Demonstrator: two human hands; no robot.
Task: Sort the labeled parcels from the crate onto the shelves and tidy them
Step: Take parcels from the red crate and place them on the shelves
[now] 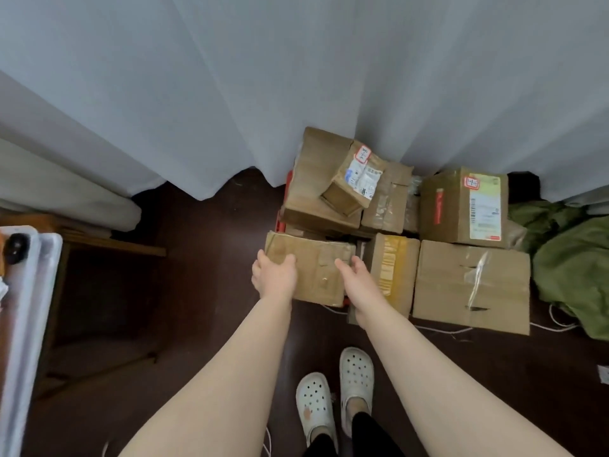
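Note:
A flat brown cardboard parcel (318,268) lies at the near left of the pile. My left hand (273,277) grips its left edge, thumb on top. My right hand (357,280) holds its right side, fingers reaching over the top face. Behind it a red crate (287,192) shows only as slivers under stacked parcels. A small parcel with a red-framed label (354,178) sits tilted on top of the stack. To the right stands a parcel with a yellow-green shipping label (464,206). A large plain parcel (471,286) and a yellow-taped one (393,268) lie in front.
A pale curtain (296,77) hangs behind the pile. Green cloth (570,268) is bunched on the floor at the right. A wooden shelf frame (108,245) and a white appliance (29,291) stand at the left. My feet in white clogs (333,400) are on the dark floor.

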